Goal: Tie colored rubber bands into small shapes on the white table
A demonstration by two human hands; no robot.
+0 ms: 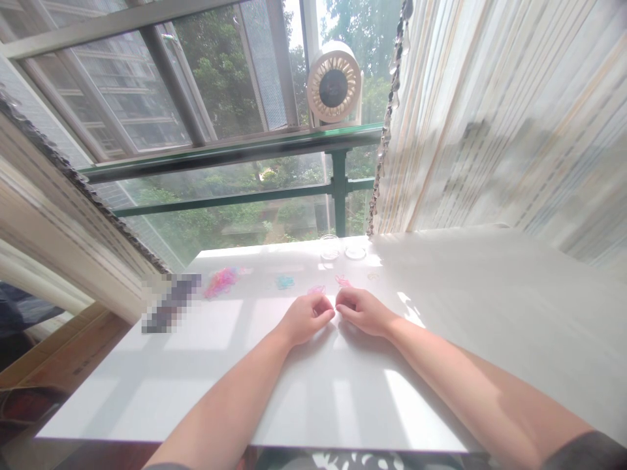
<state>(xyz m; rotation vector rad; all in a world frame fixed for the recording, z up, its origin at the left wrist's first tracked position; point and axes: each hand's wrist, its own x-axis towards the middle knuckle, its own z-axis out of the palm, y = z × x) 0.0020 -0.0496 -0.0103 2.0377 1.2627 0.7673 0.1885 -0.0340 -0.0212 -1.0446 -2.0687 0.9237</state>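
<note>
My left hand (308, 318) and my right hand (363, 311) meet almost fingertip to fingertip over the white table (235, 391). Both have thumb and fingers pinched together; whatever is between them is too small to make out. Just beyond my left hand lies a small pink-purple heap (316, 290) of thin loops that look like rubber bands. A pink heap (343, 281) of the same kind sits behind my right hand, with a few pale yellowish loops (373, 277) to its right. Further left are a light blue heap (285, 282) and a larger mixed pink, purple and orange pile (222, 282).
Two clear round dishes (330, 248) stand at the table's far edge. A blurred-out dark object (171, 303) lies at the left edge. Behind the table is a window with a green railing (337, 189) and a white round fan (334, 85). Striped curtains (470, 117) hang on both sides.
</note>
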